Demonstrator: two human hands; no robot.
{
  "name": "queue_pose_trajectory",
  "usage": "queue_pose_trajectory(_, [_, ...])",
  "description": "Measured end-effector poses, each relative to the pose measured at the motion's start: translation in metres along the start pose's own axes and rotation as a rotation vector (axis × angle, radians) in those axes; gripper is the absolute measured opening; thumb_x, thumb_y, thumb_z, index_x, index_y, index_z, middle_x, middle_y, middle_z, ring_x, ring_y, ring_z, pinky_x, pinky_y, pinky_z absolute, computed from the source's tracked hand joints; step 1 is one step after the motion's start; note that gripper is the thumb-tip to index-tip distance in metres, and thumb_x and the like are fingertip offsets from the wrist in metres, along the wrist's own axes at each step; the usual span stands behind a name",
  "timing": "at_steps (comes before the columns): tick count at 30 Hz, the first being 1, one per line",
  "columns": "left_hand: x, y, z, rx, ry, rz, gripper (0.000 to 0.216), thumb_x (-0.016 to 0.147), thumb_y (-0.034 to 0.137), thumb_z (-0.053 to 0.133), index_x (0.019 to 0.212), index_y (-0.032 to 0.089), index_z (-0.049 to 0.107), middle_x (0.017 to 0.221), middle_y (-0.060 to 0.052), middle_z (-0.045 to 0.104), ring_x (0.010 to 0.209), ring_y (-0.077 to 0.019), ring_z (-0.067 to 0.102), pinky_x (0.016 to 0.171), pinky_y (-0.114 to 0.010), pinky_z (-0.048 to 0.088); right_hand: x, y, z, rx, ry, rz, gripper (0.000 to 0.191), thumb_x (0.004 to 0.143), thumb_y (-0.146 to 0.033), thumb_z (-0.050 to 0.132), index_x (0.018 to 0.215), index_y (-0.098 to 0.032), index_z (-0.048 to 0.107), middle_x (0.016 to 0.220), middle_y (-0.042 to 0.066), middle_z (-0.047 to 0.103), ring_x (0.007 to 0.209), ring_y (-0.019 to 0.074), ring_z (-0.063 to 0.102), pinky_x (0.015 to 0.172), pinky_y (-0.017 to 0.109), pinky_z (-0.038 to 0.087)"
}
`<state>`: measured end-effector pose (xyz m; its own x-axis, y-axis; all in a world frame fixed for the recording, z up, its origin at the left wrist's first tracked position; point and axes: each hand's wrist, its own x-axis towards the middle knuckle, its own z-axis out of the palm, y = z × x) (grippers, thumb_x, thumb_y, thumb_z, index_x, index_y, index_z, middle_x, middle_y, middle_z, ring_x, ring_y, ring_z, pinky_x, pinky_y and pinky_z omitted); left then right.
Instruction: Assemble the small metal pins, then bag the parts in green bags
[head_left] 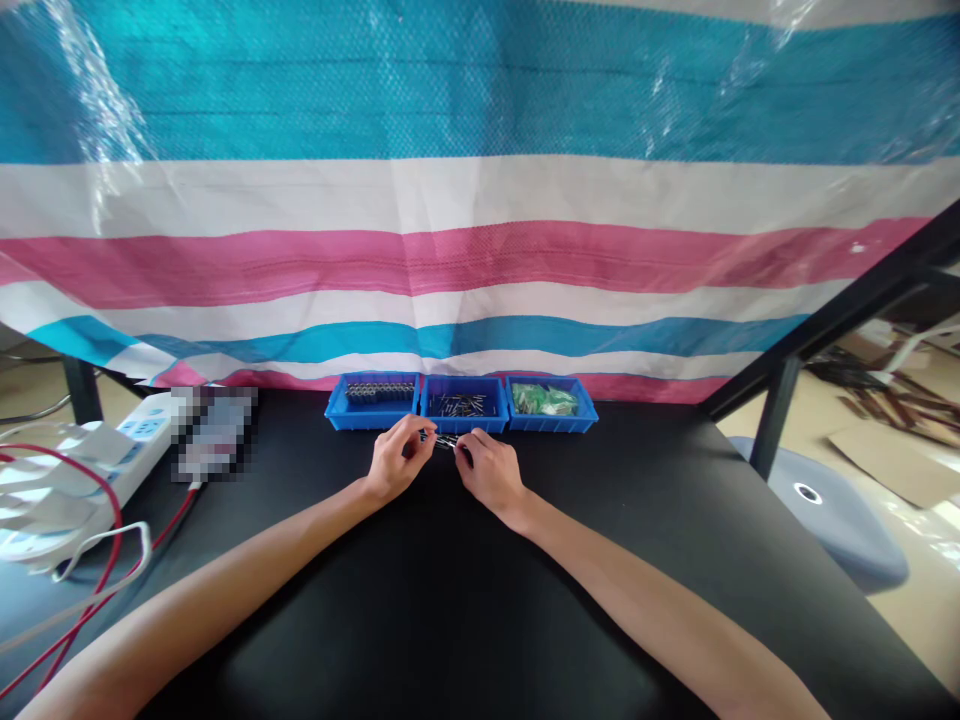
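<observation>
Both my hands meet over the black table (420,600), just in front of the middle blue bin (463,405). My left hand (397,458) and my right hand (489,468) each pinch an end of a small dark metal part (447,440) held between them. The middle bin holds several small dark metal pieces. The left blue bin (373,400) holds a row of dark cylindrical parts. The right blue bin (552,403) holds green and clear pieces.
A white power strip (112,450) with red and white cables lies at the table's left edge beside a blurred object (214,432). A striped tarp (480,200) hangs behind the bins. A grey stool (825,510) and a black frame post stand at right.
</observation>
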<state>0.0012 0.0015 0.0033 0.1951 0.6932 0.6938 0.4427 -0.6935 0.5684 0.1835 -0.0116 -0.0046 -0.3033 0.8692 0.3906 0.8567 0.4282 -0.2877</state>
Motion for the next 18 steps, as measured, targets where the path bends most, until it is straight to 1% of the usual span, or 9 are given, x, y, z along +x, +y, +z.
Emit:
queue_pose_trajectory(7, [0.0002, 0.0004, 0.0001, -0.010, 0.003, 0.002, 0.010, 0.087, 0.021, 0.055, 0.097, 0.018, 0.058, 0.085, -0.004, 0.061, 0.054, -0.0069, 0.050, 0.055, -0.020, 0.045, -0.0007, 0.0004, 0.0001, 0.028, 0.038, -0.016, 0.020, 0.093, -0.024, 0.045, 0.093, -0.019, 0.064, 0.089, 0.004, 0.065, 0.069, 0.0121, 0.061, 0.059, 0.023, 0.036])
queue_pose_trajectory(12, [-0.0008, -0.0004, 0.0003, -0.007, -0.002, -0.005, 0.011, 0.087, 0.020, 0.056, 0.097, 0.018, 0.058, 0.085, -0.004, 0.061, 0.054, -0.0066, 0.050, 0.056, -0.020, 0.045, -0.0003, 0.0001, -0.0008, 0.062, 0.078, -0.028, 0.020, 0.092, -0.023, 0.045, 0.091, -0.018, 0.065, 0.086, 0.004, 0.064, 0.069, 0.0122, 0.061, 0.059, 0.022, 0.037])
queue_pose_trajectory(18, [0.0004, 0.0010, -0.0002, 0.013, -0.025, -0.022, 0.010, 0.088, 0.021, 0.055, 0.097, 0.018, 0.058, 0.087, -0.004, 0.062, 0.054, -0.0065, 0.050, 0.057, -0.020, 0.045, -0.0009, -0.0023, -0.0074, 0.195, 0.155, -0.050, 0.021, 0.093, -0.023, 0.043, 0.090, -0.017, 0.063, 0.083, 0.005, 0.065, 0.072, 0.0129, 0.062, 0.064, 0.022, 0.043])
